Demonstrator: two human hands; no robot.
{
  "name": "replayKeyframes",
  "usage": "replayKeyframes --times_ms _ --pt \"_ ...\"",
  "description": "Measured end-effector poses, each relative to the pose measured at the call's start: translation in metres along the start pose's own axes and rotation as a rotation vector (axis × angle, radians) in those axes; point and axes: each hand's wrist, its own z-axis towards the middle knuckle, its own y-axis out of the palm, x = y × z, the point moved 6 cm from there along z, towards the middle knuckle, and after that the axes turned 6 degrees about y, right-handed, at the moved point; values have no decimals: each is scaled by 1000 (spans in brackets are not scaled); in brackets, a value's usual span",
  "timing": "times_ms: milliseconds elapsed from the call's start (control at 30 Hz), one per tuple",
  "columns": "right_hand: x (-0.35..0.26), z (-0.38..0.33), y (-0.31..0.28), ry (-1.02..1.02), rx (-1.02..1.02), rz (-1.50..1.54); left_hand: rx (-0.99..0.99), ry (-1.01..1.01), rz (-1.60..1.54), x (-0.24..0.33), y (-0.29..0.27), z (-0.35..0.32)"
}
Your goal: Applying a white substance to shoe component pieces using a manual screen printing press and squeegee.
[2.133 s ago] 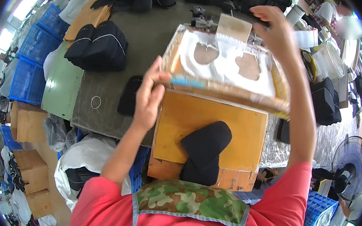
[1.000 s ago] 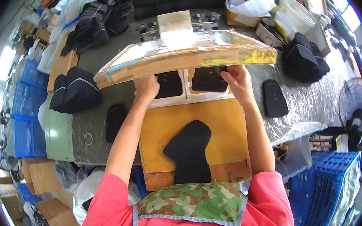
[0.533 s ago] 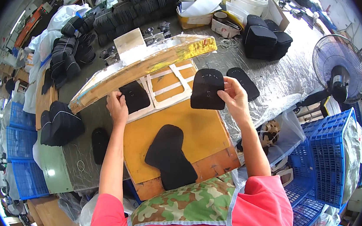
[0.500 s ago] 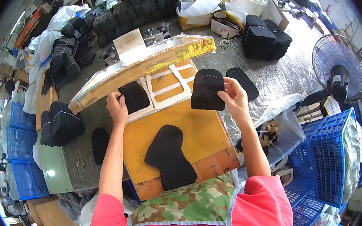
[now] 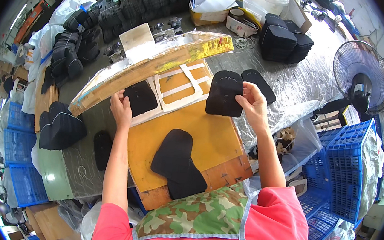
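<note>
My right hand (image 5: 254, 105) pinches the right edge of a flat black pad (image 5: 225, 95) with a rounded top and small pale marks, held up over the right end of a white template frame (image 5: 199, 93). My left hand (image 5: 121, 108) has its fingers closed at the left edge of another black pad (image 5: 141, 100), which sits at the frame's left opening, below a tilted wooden board (image 5: 151, 65). Part of that pad is hidden by the board. Two overlapping black pads (image 5: 172, 153) lie on the yellow work board (image 5: 213, 140) nearer me. Beyond my right hand lies another black pad (image 5: 260, 86).
Stacked black pads (image 5: 278, 42) stand at the back right, and a tied bundle (image 5: 62, 126) stands at left. A fan (image 5: 361, 76) and blue crates (image 5: 344, 167) are on the right. Behind the wooden board are metal clamps (image 5: 166, 32) and a tub (image 5: 240, 23).
The view has shifted slightly. My right hand and its pad have moved a little to the right; my left hand stays at the left pad's edge.
</note>
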Motion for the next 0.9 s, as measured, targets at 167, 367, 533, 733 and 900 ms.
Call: replayKeyframes --times_ms 167,367,533,733,900 --pt "-14 26 -46 -107 207 -222 -6 -17 -23 -4 -3 -2" --pt "15 87 -111 -39 294 -530 -29 -194 -239 -13 4 -4" --pt "63 100 -105 -19 224 -771 103 -373 -701 -57 -43 -19" --pt "63 106 -101 -72 222 -910 193 -416 -617 -52 -156 -63" --pt "63 114 -146 -194 187 -1018 72 -475 -362 -81 -216 -106"
